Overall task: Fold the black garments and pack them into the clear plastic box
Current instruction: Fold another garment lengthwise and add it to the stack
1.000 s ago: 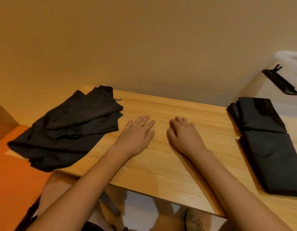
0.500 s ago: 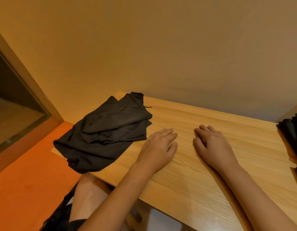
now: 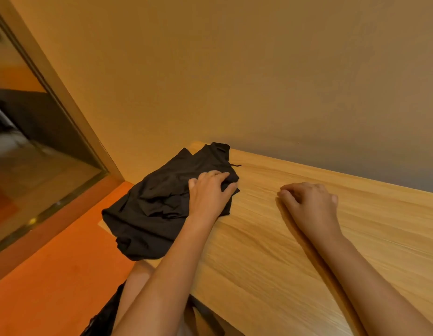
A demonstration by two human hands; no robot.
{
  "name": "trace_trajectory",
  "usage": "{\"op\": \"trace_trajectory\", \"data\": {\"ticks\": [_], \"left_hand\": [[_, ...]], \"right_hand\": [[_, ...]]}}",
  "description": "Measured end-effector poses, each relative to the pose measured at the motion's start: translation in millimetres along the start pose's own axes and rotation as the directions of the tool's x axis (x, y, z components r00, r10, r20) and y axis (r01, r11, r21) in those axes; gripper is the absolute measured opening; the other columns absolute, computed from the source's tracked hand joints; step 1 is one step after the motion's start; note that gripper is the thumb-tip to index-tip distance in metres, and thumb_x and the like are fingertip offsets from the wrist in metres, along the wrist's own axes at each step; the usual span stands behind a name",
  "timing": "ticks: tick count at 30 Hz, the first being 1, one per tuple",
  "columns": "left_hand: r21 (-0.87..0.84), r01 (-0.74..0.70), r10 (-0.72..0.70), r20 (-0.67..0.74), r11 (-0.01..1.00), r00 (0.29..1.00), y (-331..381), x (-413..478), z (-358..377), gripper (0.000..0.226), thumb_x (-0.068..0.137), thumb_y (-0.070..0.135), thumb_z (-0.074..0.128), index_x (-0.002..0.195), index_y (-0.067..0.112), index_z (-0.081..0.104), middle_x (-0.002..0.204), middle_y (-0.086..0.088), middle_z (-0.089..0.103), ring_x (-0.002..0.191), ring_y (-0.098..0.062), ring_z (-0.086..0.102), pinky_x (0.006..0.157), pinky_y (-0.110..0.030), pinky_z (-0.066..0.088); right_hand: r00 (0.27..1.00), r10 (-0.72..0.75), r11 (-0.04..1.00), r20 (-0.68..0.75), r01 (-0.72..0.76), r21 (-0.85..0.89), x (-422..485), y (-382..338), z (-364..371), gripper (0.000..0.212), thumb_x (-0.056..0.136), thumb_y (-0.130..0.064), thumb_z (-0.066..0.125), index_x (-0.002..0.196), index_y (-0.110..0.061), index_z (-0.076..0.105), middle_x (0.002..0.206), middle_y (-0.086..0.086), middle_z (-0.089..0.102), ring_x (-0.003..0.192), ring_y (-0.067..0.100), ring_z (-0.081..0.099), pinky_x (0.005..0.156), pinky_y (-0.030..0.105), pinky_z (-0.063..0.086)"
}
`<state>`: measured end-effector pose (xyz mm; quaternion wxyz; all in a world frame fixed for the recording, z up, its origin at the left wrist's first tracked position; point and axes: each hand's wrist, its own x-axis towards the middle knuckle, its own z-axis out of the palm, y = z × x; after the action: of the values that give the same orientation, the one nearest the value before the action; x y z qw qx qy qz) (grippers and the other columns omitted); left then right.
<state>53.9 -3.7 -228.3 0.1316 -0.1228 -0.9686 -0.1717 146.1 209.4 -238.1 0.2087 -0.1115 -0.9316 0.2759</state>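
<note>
Pickup step judged: crumpled black garment [image 3: 159,204] at the table [image 3: 295,267] far-left corner is gripped by left hand [image 3: 209,194], fingers curled into cloth. Right hand [image 3: 309,202] is rested mid-table, fingers loosely curled, nothing held. Next, garment likely needs dragging to table centre and flattening.

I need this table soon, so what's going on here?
A person at a wooden table is starting on laundry. Their left hand grips a rumpled black garment lying at the table's left end, with cloth bunched between thumb and fingers. The right hand rests on bare wood, loosely curled, holding nothing. No plastic box is in view.
</note>
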Motion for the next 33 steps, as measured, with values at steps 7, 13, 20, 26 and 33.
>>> {"op": "trace_trajectory", "data": {"ticks": [7, 13, 20, 26, 33], "left_hand": [[-0.036, -0.054, 0.046, -0.198, 0.998, 0.979, 5, -11, -1, 0.017, 0.101, 0.033, 0.057, 0.106, 0.030, 0.073, 0.098, 0.013, 0.071, 0.091, -0.007, 0.058, 0.084, -0.030, 0.018], [-0.231, -0.127, 0.078, -0.209, 0.965, 0.975, 5, -20, -4, 0.012, 0.104, 0.025, 0.051, 0.104, 0.025, 0.063, 0.089, 0.013, 0.064, 0.087, -0.002, 0.052, 0.105, -0.032, 0.023], [-0.591, -0.177, 0.241, 0.030, 0.787, 0.970, 14, -29, -14, 0.014, 0.102, 0.022, 0.056, 0.106, 0.030, 0.066, 0.089, 0.016, 0.069, 0.082, -0.003, 0.060, 0.071, -0.023, 0.046], [-0.774, -0.114, 0.358, 0.152, 0.622, 0.921, 18, -37, -23, 0.018, 0.099, 0.012, 0.060, 0.098, 0.027, 0.069, 0.064, 0.013, 0.062, 0.073, -0.002, 0.060, 0.089, -0.016, 0.048], [-0.806, -0.051, 0.455, 0.279, 0.589, 0.846, 18, -39, -21, 0.021, 0.094, 0.005, 0.057, 0.105, 0.014, 0.073, 0.079, -0.002, 0.076, 0.076, -0.016, 0.068, 0.084, -0.026, 0.050]], "right_hand": [[1.000, 0.006, 0.993, 0.013, -0.007, 0.116, -3, 5, -4, 0.020, 0.098, -0.038, 0.059, 0.102, -0.035, 0.078, 0.105, -0.016, 0.075, 0.114, 0.017, 0.056, 0.090, 0.040, 0.029], [1.000, 0.004, 0.985, 0.022, -0.008, 0.171, -5, 5, -6, 0.019, 0.098, -0.038, 0.060, 0.103, -0.036, 0.078, 0.107, -0.018, 0.074, 0.114, 0.015, 0.055, 0.094, 0.040, 0.028], [0.999, -0.028, 0.958, 0.022, 0.020, 0.288, -4, 5, -9, 0.021, 0.098, -0.043, 0.058, 0.110, -0.039, 0.075, 0.110, -0.024, 0.070, 0.114, 0.008, 0.058, 0.106, 0.051, 0.040], [0.997, 0.078, 0.882, -0.028, -0.056, 0.467, -3, 4, -14, 0.021, 0.100, -0.031, 0.060, 0.113, -0.028, 0.076, 0.106, -0.021, 0.071, 0.104, -0.003, 0.061, 0.098, 0.040, 0.052], [0.971, 0.212, 0.841, -0.108, -0.125, 0.526, -1, 11, -18, 0.018, 0.100, -0.025, 0.059, 0.111, -0.029, 0.073, 0.102, -0.020, 0.070, 0.098, -0.004, 0.062, 0.092, 0.033, 0.055]]}}
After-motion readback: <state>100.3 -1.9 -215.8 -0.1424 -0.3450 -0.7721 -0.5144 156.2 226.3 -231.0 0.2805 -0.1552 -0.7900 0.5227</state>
